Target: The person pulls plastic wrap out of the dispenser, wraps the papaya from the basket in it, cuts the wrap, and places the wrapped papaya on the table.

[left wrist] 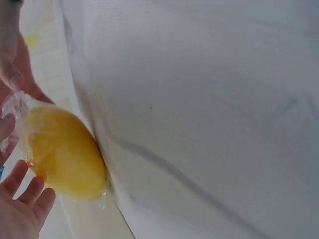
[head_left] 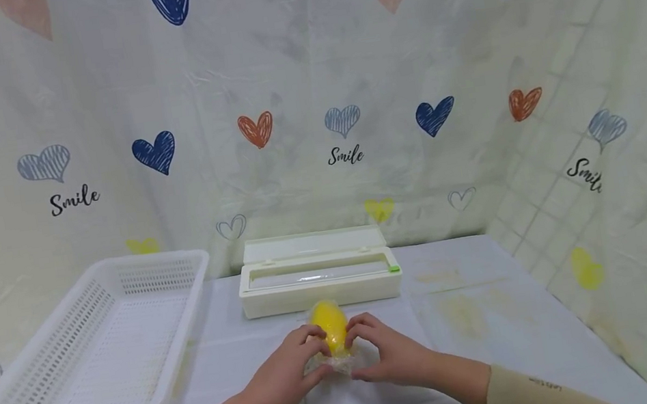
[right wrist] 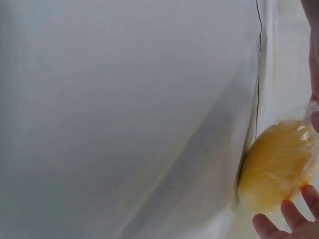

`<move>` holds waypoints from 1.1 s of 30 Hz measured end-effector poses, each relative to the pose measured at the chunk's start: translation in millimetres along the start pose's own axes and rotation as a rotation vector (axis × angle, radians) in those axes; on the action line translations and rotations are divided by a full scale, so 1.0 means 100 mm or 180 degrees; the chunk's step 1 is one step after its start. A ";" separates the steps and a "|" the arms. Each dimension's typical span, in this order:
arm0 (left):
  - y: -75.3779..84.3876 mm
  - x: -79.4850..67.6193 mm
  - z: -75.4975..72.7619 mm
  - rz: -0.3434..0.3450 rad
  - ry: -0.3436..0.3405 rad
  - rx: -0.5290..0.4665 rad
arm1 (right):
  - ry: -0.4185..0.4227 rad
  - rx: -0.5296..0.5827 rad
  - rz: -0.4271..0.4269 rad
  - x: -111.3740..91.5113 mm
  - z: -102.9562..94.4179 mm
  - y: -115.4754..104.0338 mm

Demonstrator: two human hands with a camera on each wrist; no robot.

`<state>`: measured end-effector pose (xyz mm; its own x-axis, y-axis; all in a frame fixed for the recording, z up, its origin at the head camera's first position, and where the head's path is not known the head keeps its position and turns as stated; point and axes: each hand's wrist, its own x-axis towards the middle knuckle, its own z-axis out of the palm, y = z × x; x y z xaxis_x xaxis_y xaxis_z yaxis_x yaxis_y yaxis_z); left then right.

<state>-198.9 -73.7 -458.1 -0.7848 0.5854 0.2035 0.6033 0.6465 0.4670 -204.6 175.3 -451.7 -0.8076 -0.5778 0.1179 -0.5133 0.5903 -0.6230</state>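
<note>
A yellow oval fruit [head_left: 331,322] in clear plastic film sits on the table between both hands, just in front of the white cling film dispenser [head_left: 321,295]. The film bunches into a crumpled end [head_left: 341,364] on the side toward the person. From the left, the left hand [head_left: 286,377] holds the fruit with bent fingers, thumb by the bunched film. Mirroring it, the right hand [head_left: 393,354] holds the other side. Fingertips [left wrist: 42,199] of the left hand lie along the fruit in the left wrist view; right fingertips [right wrist: 291,211] show at its side in the right wrist view.
The dispenser's lid [head_left: 313,243] stands raised, with a film roll [head_left: 318,275] inside and a green tab [head_left: 393,269] at its right end. A white perforated plastic basket [head_left: 185,346] stands at the left. Behind the table [head_left: 476,360] hangs a heart-printed curtain [head_left: 290,55].
</note>
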 end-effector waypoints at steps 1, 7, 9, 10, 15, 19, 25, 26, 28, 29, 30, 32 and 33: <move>0.00 0.01 0.01 -0.0022 0.0009 0.0056 | 0.0008 -0.0085 0.0010 0.00 0.01 -0.01; 0.01 0.05 0.00 -0.0183 -0.0057 -0.0119 | 0.0198 -0.0303 0.0075 0.00 0.06 -0.04; 0.01 0.06 -0.01 -0.0254 -0.0088 -0.0291 | 0.0287 -0.0146 0.0091 0.01 0.06 -0.05; 0.01 0.06 -0.02 -0.0271 -0.0090 -0.0385 | 0.0322 -0.0052 0.0096 0.02 0.06 -0.05; -0.02 0.07 -0.05 -0.0330 0.0026 -0.0796 | 0.0439 0.0193 0.0072 0.02 0.04 -0.03; -0.05 0.08 -0.07 -0.0294 0.0265 -0.0929 | 0.0542 0.0130 0.0031 0.04 0.04 -0.01; -0.07 0.09 -0.07 -0.0411 0.0400 -0.0830 | 0.0599 -0.0014 0.0037 0.06 0.07 -0.01; -0.07 0.10 -0.06 -0.0429 0.0386 -0.0803 | 0.0609 -0.0045 0.0039 0.06 0.07 -0.02; -0.08 0.11 -0.05 -0.0453 0.0348 -0.0726 | 0.0645 -0.0141 0.0025 0.06 0.09 -0.02; -0.08 0.12 -0.04 -0.0446 0.0333 -0.0690 | 0.0662 -0.0178 0.0034 0.06 0.09 -0.03; -0.09 0.14 -0.04 -0.0432 0.0329 -0.0651 | 0.0680 -0.0202 0.0035 0.06 0.09 -0.03; -0.10 0.16 -0.03 -0.0388 0.0347 -0.0546 | 0.0752 -0.0224 0.0035 0.07 0.10 -0.03; -0.10 0.17 -0.03 -0.0381 0.0347 -0.0505 | 0.0794 -0.0226 0.0036 0.07 0.11 -0.03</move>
<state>-219.1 -71.8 -456.6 -0.8653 0.4471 0.2264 0.4818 0.6179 0.6213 -205.5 163.3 -457.7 -0.8554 -0.4194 0.3038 -0.5159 0.6391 -0.5704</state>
